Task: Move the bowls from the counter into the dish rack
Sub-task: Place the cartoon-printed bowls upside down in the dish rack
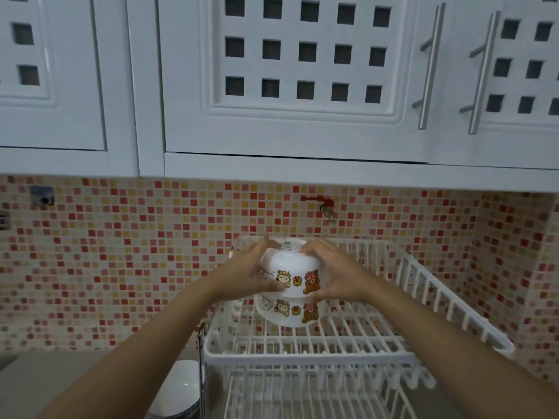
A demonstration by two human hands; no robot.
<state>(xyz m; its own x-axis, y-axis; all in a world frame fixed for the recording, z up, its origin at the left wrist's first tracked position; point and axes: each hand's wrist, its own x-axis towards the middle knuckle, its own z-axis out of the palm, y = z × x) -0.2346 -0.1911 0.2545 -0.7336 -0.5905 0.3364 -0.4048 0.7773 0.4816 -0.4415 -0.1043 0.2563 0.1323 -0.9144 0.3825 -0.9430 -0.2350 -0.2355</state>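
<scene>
**Gloss, wire and tile**

The upper bowl (289,267) looked like smooth, glossy white ceramic or melamine with printed cartoon decals; the lower bowl (290,313) beneath it had the same sheen and prints. The dish rack (332,358) was white coated wire, smooth and faintly shiny. The backsplash (121,267) was small mosaic tile, glazed, in red, orange and cream. The cabinet doors (302,131) looked painted white, semi-gloss, with brushed-metal bar handles (431,68). A glossy white dish (181,388) sat by the rack.
</scene>
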